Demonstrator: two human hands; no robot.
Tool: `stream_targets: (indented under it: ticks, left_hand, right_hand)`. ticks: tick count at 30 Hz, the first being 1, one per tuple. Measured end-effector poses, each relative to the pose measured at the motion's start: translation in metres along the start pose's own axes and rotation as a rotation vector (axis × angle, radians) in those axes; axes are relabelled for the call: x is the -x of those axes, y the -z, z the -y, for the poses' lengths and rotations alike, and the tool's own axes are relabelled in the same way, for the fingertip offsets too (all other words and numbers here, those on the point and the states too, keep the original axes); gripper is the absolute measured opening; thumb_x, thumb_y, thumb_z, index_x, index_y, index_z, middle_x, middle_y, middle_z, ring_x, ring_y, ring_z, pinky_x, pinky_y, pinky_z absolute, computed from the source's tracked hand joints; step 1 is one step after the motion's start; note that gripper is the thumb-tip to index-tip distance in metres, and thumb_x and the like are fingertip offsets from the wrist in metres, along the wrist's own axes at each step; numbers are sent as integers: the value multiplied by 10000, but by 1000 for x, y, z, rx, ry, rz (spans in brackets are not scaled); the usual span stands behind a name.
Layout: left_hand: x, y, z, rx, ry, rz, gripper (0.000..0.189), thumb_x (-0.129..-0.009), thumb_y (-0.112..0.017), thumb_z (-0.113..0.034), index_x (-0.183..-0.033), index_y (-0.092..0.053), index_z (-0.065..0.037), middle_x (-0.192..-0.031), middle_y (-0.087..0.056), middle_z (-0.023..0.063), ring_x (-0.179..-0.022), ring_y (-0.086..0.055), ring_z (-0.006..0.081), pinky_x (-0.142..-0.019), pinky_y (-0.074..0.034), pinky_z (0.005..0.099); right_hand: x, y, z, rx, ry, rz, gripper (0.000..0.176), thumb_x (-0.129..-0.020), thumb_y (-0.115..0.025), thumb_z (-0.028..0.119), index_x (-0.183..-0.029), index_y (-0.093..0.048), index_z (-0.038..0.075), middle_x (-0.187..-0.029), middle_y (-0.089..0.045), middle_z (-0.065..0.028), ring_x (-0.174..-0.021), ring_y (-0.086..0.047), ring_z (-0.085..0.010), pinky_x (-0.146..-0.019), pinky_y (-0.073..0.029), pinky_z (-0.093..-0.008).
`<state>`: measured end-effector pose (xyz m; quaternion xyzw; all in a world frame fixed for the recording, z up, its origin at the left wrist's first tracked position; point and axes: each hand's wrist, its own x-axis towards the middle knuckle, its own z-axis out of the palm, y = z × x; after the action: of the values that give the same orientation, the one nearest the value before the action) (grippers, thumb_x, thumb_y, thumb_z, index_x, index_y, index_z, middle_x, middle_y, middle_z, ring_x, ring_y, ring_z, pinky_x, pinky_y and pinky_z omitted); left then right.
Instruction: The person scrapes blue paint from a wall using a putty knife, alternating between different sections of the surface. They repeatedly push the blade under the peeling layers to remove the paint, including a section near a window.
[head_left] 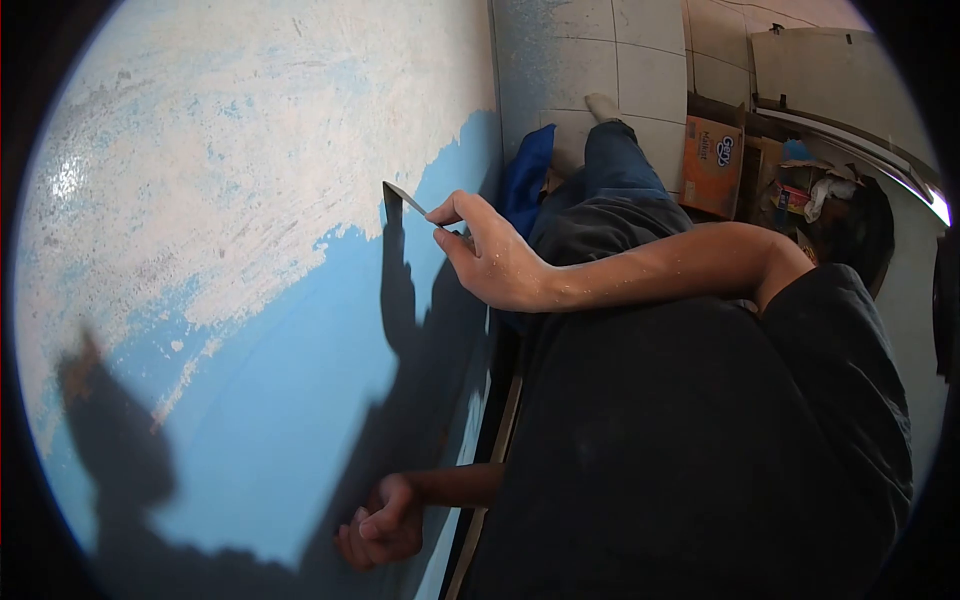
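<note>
Blue paint's (280, 400) ragged edge on the wall (270, 170) borders the scraper (408, 200) pinched by the right hand (492, 260); left hand (385, 525) curls closed.

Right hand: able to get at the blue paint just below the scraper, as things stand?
Likely yes. The right hand holds the scraper near the edge of the blue paint; only shadows fall between. The left hand is well clear.

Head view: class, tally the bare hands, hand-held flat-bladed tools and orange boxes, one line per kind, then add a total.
Hands: 2 (right hand, left hand)
Flat-bladed tool: 1
Orange box: 1
Total: 4
</note>
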<state>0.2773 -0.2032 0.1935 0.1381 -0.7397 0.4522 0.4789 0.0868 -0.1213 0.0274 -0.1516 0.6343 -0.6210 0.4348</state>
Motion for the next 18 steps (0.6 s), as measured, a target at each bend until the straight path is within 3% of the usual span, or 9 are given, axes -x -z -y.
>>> stream_targets:
  ticks: [18]
  left_hand:
    - [3, -1, -2, -37, 6, 46, 300, -963, -488, -148, -675, -487, -63, -618, -488, 49, -655, -507, 210, -650, -476, 373]
  right_hand:
    - [-14, 5, -14, 0, 8, -33, 158, -1006, -529, 74, -1140, -511, -7, -1049, -573, -145, -907, -570, -200, -793, -483, -351]
